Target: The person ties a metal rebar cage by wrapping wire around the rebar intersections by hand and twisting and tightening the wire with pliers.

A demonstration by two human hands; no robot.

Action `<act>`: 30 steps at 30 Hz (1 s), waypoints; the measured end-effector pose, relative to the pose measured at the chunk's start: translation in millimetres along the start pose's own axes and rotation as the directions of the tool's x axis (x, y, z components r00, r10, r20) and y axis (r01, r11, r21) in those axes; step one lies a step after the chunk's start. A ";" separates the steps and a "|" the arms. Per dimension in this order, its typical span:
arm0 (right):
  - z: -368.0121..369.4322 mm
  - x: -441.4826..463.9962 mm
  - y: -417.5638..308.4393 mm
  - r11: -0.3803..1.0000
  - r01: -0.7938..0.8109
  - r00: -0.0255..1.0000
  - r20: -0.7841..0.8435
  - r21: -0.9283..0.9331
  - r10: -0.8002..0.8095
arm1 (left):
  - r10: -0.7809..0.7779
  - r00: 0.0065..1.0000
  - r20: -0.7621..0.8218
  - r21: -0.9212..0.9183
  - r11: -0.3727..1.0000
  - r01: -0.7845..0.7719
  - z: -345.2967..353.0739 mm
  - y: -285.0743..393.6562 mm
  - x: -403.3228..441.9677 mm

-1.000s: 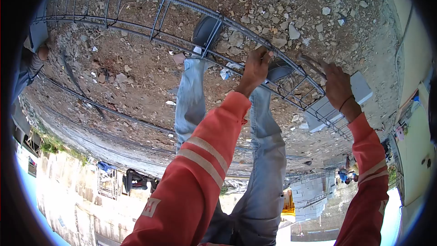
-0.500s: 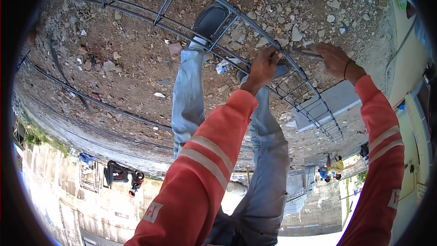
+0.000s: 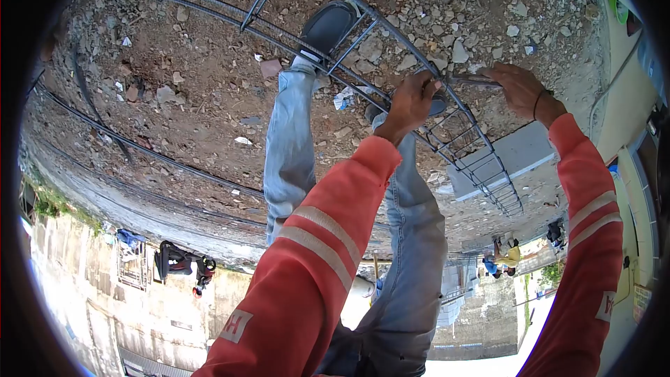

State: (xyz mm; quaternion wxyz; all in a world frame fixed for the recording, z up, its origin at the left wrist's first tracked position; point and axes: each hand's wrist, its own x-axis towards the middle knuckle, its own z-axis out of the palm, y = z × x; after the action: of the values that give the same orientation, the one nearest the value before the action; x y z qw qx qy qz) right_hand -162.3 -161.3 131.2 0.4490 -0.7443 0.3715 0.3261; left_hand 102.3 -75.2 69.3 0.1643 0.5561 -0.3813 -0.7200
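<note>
A long steel rebar cage (image 3: 460, 106), made of bars joined by square stirrups, curves from the upper left to the lower right of the view. My left hand (image 3: 413, 101) is closed at its upper bar, beside a stirrup, with thumb and fingertips pressed together there. Any tie wire in that pinch is too small to see. To its right, my right hand (image 3: 520, 91) is closed around the handles of dark metal pincers (image 3: 476, 81). Their tip points left at the same bar, close to my left fingertips. The jaws are not clear.
My shoe (image 3: 328, 26) stands behind the cage on rubble-strewn soil (image 3: 202, 91). A flat grey slab (image 3: 502, 159) lies beneath the cage's far end. Long bars (image 3: 160, 167) run at the left. Several people, including one in yellow (image 3: 511, 257), are in the background.
The view has shifted slightly. My right hand has turned a little around the pincers, and the tool lies at a slightly different angle. My left hand stays at the same joint.
</note>
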 end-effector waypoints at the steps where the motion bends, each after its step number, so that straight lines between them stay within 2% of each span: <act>1: -3.3 -1.8 -1.8 0.999 -0.025 1.000 0.006 -0.021 0.025 | 0.010 1.000 0.007 -0.007 1.000 -0.010 0.2 0.3 -0.6; 3: -13.7 -6.5 -7.6 0.998 -0.056 0.998 0.008 -0.042 0.056 | 0.024 1.000 0.017 -0.013 1.000 -0.024 0.5 1.7 -0.5; 5: -29.7 -7.5 -23.2 0.993 -0.060 0.992 0.109 -0.103 0.071 | 0.049 0.999 0.024 0.021 0.999 -0.049 -3.4 2.4 -1.2; 6: -34.0 -11.6 -35.4 0.993 -0.055 0.992 0.108 -0.100 0.066 | 0.046 0.999 0.021 0.025 0.999 -0.046 -5.6 4.2 -1.5; 8: -41.5 -24.1 -55.9 0.974 -0.173 0.983 0.093 0.145 0.161 | -0.031 0.997 0.071 0.073 0.997 0.026 -5.1 10.4 -1.0; 9: -45.6 -25.6 -57.4 0.973 -0.179 0.981 0.096 0.144 0.166 | -0.030 0.997 0.075 0.069 0.997 0.025 -1.8 8.6 -2.2; 10: -50.3 -26.4 -57.7 0.734 -0.396 0.904 0.377 0.552 0.203 | 0.017 0.999 0.044 0.129 0.991 -0.023 0.3 7.5 -3.5; 11: -54.5 -26.3 -56.7 0.297 -0.605 0.787 0.612 0.739 0.081 | 0.067 0.998 0.013 0.192 0.979 -0.069 1.2 7.1 -3.9; 12: -56.0 -25.6 -55.0 0.297 -0.603 0.789 0.609 0.740 0.084 | 0.071 0.997 0.014 0.193 0.979 -0.073 2.5 7.9 -7.5; 14: -54.9 -19.5 -49.2 0.342 -0.660 0.725 0.687 0.669 0.055 | 0.100 0.993 -0.055 0.230 0.970 -0.085 3.6 8.5 -10.0; 15: -50.5 -19.6 -48.0 0.407 -0.633 0.741 0.668 0.659 0.070 | 0.101 0.993 -0.060 0.230 0.969 -0.084 3.0 8.1 -8.8; 16: -38.5 -20.4 -46.4 0.411 -0.634 0.738 0.671 0.655 0.069 | 0.098 0.991 -0.096 0.247 0.966 -0.072 4.3 7.3 -9.0; 17: -22.4 -23.5 -45.1 0.809 -0.431 0.869 0.424 0.400 0.253 | 0.093 0.988 -0.126 0.258 0.964 -0.058 7.5 6.1 -10.9; 18: -22.5 -26.0 -52.1 0.968 -0.246 0.962 0.104 -0.055 0.251 | 0.089 0.988 -0.125 0.249 0.967 -0.055 8.3 7.1 -11.8; 19: -38.2 -23.5 -66.3 0.906 -0.405 0.880 0.214 -0.125 0.423 | 0.080 0.989 -0.126 0.241 0.969 -0.048 7.4 8.0 -12.4; 20: -31.4 -25.0 -60.0 0.904 -0.409 0.878 0.216 -0.128 0.428 | 0.076 0.989 -0.126 0.237 0.971 -0.044 6.5 9.8 -11.8; 22: -14.2 -21.9 -45.8 0.828 -0.282 0.957 -0.197 -0.485 0.211 | 0.060 0.992 -0.108 0.226 0.974 -0.034 6.8 7.6 -12.6; 26: -6.0 -10.0 -39.4 0.853 -0.315 0.949 -0.167 -0.417 0.269 | 0.003 0.997 -0.076 0.212 0.977 0.013 5.4 2.4 -7.6; 28: -4.2 -11.9 -35.8 0.893 -0.220 0.971 -0.180 -0.393 0.160 | 0.006 0.996 -0.088 0.177 0.984 0.010 5.0 4.4 -9.0; 29: -4.0 -13.8 -33.5 0.892 -0.219 0.971 -0.177 -0.395 0.160 | 0.015 0.995 -0.098 0.145 0.989 -0.001 5.3 5.4 -9.0; 30: -21.6 -13.2 -45.8 0.925 -0.253 0.965 -0.005 -0.285 0.262 | 0.013 0.995 -0.098 0.143 0.990 0.001 6.2 4.6 -8.9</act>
State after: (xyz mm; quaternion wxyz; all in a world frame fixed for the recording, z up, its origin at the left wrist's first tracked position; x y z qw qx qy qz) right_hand -127.0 -162.9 169.7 0.2975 -0.7400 0.4080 0.4444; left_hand 98.6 -70.1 79.2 0.1449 0.6001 -0.4252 -0.6619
